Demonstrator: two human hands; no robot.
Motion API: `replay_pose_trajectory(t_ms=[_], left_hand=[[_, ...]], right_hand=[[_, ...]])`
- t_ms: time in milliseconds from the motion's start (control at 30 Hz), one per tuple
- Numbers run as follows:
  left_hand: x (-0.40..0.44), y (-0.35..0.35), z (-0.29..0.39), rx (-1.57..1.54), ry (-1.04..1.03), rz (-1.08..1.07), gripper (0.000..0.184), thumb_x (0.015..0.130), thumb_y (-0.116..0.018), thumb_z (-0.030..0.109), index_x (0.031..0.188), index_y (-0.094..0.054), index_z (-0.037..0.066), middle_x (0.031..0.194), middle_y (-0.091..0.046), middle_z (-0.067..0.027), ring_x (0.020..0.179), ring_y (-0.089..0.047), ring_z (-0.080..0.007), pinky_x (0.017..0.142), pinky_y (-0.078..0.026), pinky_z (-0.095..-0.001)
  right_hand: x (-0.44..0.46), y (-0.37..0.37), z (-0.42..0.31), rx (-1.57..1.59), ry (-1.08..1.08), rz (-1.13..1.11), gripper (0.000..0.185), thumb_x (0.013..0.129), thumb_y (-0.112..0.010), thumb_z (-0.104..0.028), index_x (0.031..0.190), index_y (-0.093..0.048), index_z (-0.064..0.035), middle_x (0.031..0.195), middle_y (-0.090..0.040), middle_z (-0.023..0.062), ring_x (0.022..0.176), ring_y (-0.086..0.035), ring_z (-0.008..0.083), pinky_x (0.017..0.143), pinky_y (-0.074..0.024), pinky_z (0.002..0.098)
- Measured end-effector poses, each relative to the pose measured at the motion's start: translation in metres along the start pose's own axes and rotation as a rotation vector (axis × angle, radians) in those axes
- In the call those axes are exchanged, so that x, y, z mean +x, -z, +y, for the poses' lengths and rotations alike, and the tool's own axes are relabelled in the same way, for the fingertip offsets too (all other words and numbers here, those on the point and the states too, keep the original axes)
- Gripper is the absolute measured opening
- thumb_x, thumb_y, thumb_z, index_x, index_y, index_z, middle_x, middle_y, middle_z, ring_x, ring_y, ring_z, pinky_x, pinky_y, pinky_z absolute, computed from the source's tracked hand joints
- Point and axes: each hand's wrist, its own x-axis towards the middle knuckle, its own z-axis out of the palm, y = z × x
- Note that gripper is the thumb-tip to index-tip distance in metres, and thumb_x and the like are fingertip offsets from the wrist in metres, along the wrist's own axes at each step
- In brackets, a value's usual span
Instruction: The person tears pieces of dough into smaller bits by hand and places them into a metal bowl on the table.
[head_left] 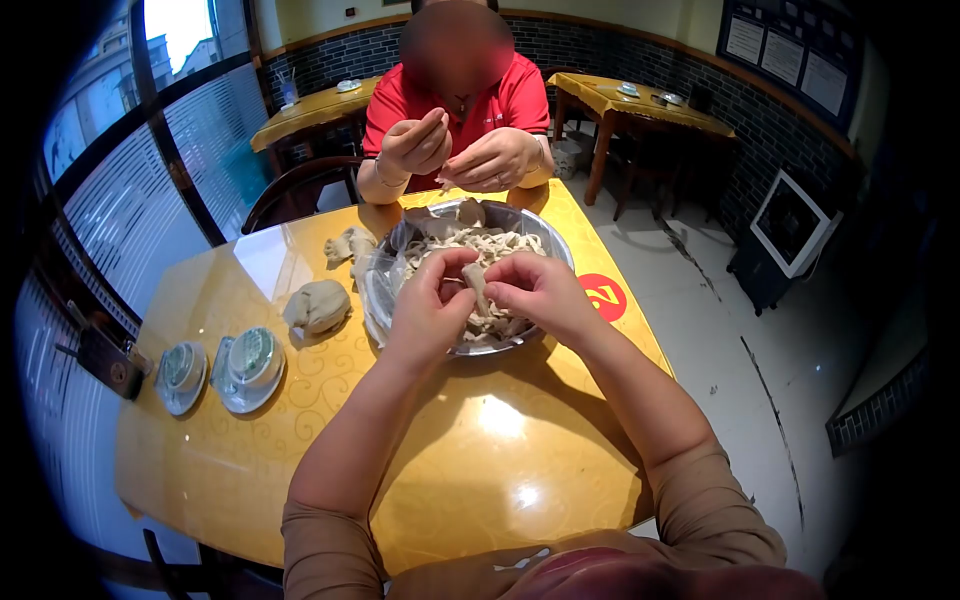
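My left hand (437, 304) and my right hand (538, 291) are both closed on a soft beige-grey strip (476, 287), pinched between the fingertips. They hold it over a metal basin (556, 240) lined with clear plastic. Inside the basin are many torn, pale beige pieces (505, 243), with larger grey-beige pieces at its far side. I cannot tell for sure what the material is. On the table left of the basin lies a rounded beige-grey lump (318, 306), and a smaller crumpled one (350, 244) sits behind it.
Opposite me a person in a red shirt (520, 95) holds both hands over the basin's far side. Wrapped dish sets (253, 360) stand at the yellow table's (300, 450) left. A red round sticker (601, 297) marks its right edge. A dark-framed white unit (787, 225) stands on the floor.
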Motion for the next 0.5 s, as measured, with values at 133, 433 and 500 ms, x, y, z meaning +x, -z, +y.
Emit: replay_pose_trajectory(t_ms=[133,433,500], left_hand=[[-0.0007,-0.0004,0.0030,0.034,-0.010,-0.013,0.032,0.080,-0.056,-0.002,0.112,-0.056,0.000,0.095,-0.061,-0.0060,0.078,-0.060,-0.0095,0.068,-0.049,-0.0219],[-0.0012,0.0021,0.0038,0.002,0.036,-0.010,0.022,0.084,-0.062,0.004,0.105,-0.061,-0.002,0.091,-0.062,-0.0045,0.077,-0.059,-0.0083,0.069,-0.048,-0.0214],[-0.0017,0.0021,0.0054,-0.011,0.055,-0.004,0.019,0.084,-0.063,0.005,0.102,-0.060,-0.002,0.087,-0.063,-0.0043,0.076,-0.059,-0.0082,0.067,-0.048,-0.0213]], right_hand=[[0.0020,0.0002,0.0045,0.076,-0.019,-0.010,0.021,0.085,-0.068,-0.017,0.095,-0.061,-0.0008,0.082,-0.064,0.0012,0.071,-0.057,0.0049,0.062,-0.0463,0.0195],[0.0011,0.0010,-0.0009,0.097,-0.019,-0.040,0.019,0.085,-0.069,-0.016,0.091,-0.060,-0.0011,0.080,-0.063,0.0014,0.069,-0.057,0.0048,0.060,-0.0455,0.0191],[-0.0002,0.0007,-0.0021,0.118,-0.009,-0.047,0.017,0.085,-0.068,-0.015,0.091,-0.060,-0.0012,0.080,-0.063,0.0016,0.070,-0.057,0.0050,0.061,-0.0459,0.0192]])
